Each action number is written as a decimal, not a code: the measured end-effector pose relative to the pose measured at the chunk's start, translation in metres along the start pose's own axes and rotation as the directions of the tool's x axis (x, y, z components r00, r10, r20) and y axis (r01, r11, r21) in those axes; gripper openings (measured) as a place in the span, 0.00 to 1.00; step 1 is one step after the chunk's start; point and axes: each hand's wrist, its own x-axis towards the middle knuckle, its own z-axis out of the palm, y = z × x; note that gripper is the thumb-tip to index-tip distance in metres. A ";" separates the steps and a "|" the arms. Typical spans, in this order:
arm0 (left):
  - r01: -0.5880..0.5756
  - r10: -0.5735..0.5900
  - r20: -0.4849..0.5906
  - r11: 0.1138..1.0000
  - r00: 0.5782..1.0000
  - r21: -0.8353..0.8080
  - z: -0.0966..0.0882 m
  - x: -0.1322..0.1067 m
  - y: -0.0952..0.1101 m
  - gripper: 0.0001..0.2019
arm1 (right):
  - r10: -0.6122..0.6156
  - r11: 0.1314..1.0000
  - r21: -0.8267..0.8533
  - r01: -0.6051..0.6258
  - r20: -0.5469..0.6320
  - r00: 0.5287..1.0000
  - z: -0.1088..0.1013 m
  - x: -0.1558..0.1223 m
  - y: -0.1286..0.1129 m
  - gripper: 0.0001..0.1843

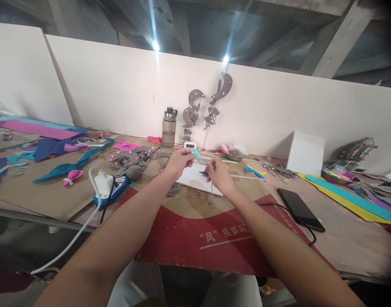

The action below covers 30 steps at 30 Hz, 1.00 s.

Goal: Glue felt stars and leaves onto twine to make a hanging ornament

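My left hand (pixel 180 163) pinches a small turquoise cut-out piece (pixel 196 153) between thumb and fingertips, above a white sheet (pixel 197 179). To its right, my right hand (pixel 218 174) is closed around a small dark tool (pixel 204 173) that pokes out on the left; its kind is mostly hidden by the fingers. A thin grey string (pixel 212 192) hangs below the right hand. Loose grey yarn (pixel 174 190) lies left of the sheet. Under the sheet, a red and brown cardboard (pixel 182 243) covers the front of the table.
A bottle (pixel 169 130) stands by the white partition, where grey crescent ornaments (pixel 221 87) hang. At left are a blue power strip (pixel 110 192), a grey yarn ball (pixel 134 171) and felt strips. A black phone (pixel 299 209) with a cable lies at right, near yellow and turquoise sheets (pixel 349 198).
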 end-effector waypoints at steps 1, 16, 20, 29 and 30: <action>0.005 -0.005 -0.003 1.000 1.000 0.017 0.001 0.000 -0.002 0.10 | 0.015 0.998 0.064 -0.013 -0.038 0.999 -0.002 0.001 0.005 0.08; 0.103 -0.109 0.033 0.983 0.994 0.152 0.015 -0.010 -0.018 0.08 | -0.028 0.905 0.420 0.067 -0.099 0.995 -0.026 -0.003 0.015 0.08; 0.144 -0.153 0.067 0.981 0.986 0.127 0.019 -0.012 -0.017 0.08 | -0.038 0.926 0.367 0.086 -0.136 0.990 -0.029 -0.003 0.016 0.09; 0.150 -0.174 0.101 0.966 0.980 0.208 0.024 -0.021 -0.016 0.07 | -0.083 0.949 0.288 0.128 -0.164 0.983 -0.025 0.002 0.023 0.08; 0.151 -0.178 0.107 0.964 0.978 0.217 0.025 -0.022 -0.016 0.07 | -0.079 0.947 0.297 0.124 -0.158 0.984 -0.025 0.002 0.023 0.08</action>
